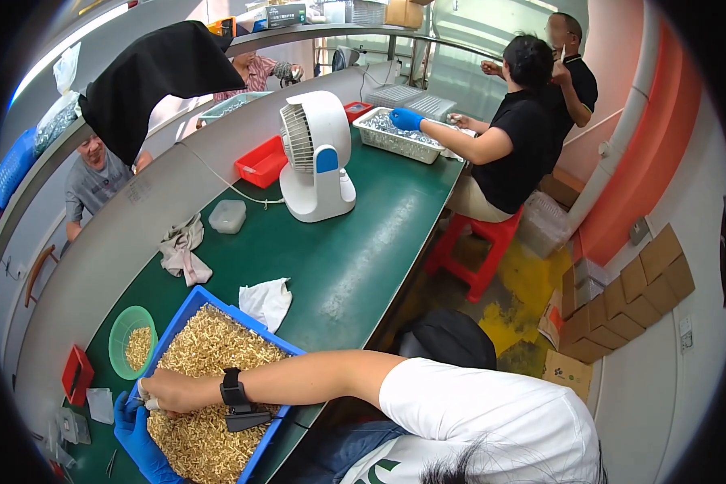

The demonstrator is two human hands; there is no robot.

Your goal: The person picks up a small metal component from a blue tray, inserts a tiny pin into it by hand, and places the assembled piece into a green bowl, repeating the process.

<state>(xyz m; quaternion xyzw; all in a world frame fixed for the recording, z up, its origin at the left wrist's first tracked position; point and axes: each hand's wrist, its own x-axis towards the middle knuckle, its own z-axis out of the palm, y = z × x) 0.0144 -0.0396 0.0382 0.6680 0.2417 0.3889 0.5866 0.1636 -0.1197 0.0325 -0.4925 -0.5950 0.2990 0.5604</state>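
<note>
Grip was hard to judge from my end: the bare right hand [174, 392] and blue-gloved left hand [143, 442] met at the left edge of a blue tray [252, 323], but I couldn't tell how far either was open or whether it grasped any of the brass-coloured pieces [202, 448] heaped in the tray. I saw a green bowl [118, 340] beside it and a white cloth [266, 304] on the worktop [363, 266]; the right forearm [315, 377] blocked part of my view.

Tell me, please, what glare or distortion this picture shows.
Head view: the shelf bows with distortion; the lamp tube is washed out; the green table carries a pale streak, glare or wear, I cannot tell; pieces in the blue tray blend together.
</note>
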